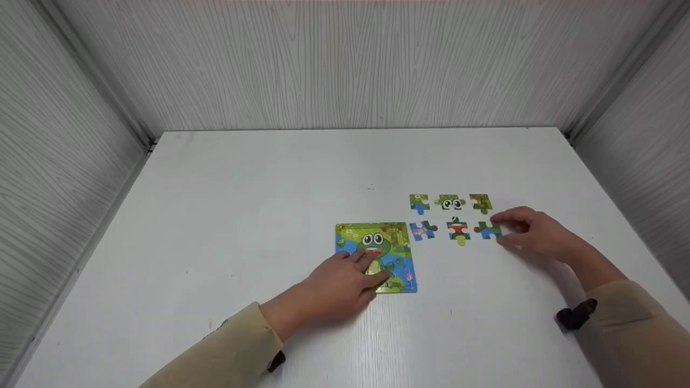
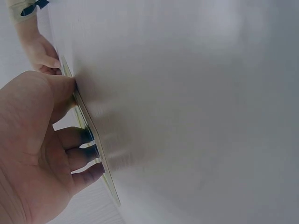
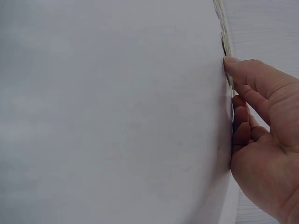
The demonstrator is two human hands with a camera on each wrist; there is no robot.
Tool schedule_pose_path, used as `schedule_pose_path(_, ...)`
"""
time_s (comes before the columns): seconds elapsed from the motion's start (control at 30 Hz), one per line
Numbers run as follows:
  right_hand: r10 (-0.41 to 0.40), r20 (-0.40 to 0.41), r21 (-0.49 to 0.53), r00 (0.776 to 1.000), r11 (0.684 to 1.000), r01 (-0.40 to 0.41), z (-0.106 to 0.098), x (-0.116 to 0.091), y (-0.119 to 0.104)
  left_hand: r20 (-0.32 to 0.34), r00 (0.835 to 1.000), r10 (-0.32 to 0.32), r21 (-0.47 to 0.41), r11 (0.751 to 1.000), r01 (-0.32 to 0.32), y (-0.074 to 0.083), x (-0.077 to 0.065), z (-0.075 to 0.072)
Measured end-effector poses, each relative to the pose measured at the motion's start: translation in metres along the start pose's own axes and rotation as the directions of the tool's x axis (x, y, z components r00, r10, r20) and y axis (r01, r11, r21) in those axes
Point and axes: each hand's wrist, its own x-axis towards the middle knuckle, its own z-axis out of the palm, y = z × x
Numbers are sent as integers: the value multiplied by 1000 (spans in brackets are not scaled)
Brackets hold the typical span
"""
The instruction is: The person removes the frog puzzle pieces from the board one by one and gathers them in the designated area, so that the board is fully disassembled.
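Note:
A square frog puzzle board (image 1: 399, 253) lies on the white table, printed in green and blue with a frog face. Resting across its lower left part is my left hand (image 1: 337, 283), fingers spread over the picture and hiding some of it. In the left wrist view, the fingertips of the left hand (image 2: 65, 144) press on the thin board (image 2: 105, 163). To the right, my right hand (image 1: 539, 237) pinches the edges of a blue and green jigsaw piece (image 1: 489, 230) between thumb and index finger, its other fingers curled in. The right wrist view shows the right hand (image 3: 261, 102) low at the tabletop.
Beside that piece lie a red and green piece (image 1: 459, 230) and a blue piece with pink (image 1: 420, 231). Behind them are a blue-green piece (image 1: 418, 201), one with frog eyes (image 1: 452, 203) and a green corner piece (image 1: 481, 202). Wood-grain panels (image 1: 345, 64) enclose the table.

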Motion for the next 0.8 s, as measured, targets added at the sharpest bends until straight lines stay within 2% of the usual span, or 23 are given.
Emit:
schedule_pose_path(0.37,8,-7,50,1000,999,-8,-1,-1,0,2,1000,7,-22,1000,-7,-1,0,0)
schedule_pose_path(0.5,18,-18,74,1000,997,-17,1,-2,0,2,1000,5,-63,998,-5,-2,-1,-1)
schedule_pose_path(0.8,28,-53,96,998,995,-23,-4,-3,-2,5,1000,-25,-95,995,26,-2,3,-4)
